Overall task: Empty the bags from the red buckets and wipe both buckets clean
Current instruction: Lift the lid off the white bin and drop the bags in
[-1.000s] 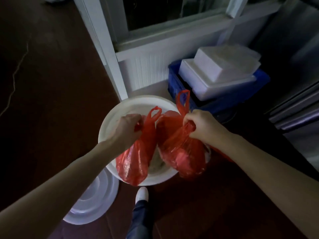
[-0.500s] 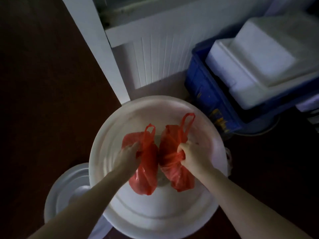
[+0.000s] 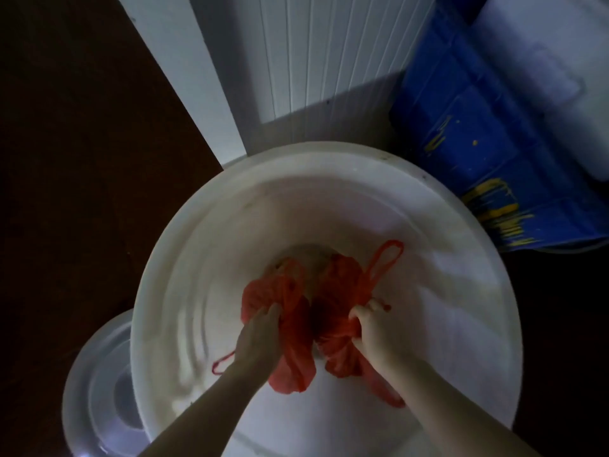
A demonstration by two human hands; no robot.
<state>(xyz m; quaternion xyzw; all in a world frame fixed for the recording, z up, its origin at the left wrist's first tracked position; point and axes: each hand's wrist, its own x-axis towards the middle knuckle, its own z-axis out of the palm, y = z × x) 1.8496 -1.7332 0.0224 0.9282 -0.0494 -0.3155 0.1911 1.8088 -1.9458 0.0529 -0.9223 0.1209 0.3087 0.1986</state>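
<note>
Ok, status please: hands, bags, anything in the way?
Left hand grips left red bag; right hand grips right red bag. Both bags low inside white tub. Nothing blocking seen; lid beside tub.

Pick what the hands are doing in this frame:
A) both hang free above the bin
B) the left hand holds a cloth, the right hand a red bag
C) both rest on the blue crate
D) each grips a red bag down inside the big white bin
D: the left hand grips the left red bag and the right hand grips the right red bag, both low inside the white bin.
</note>
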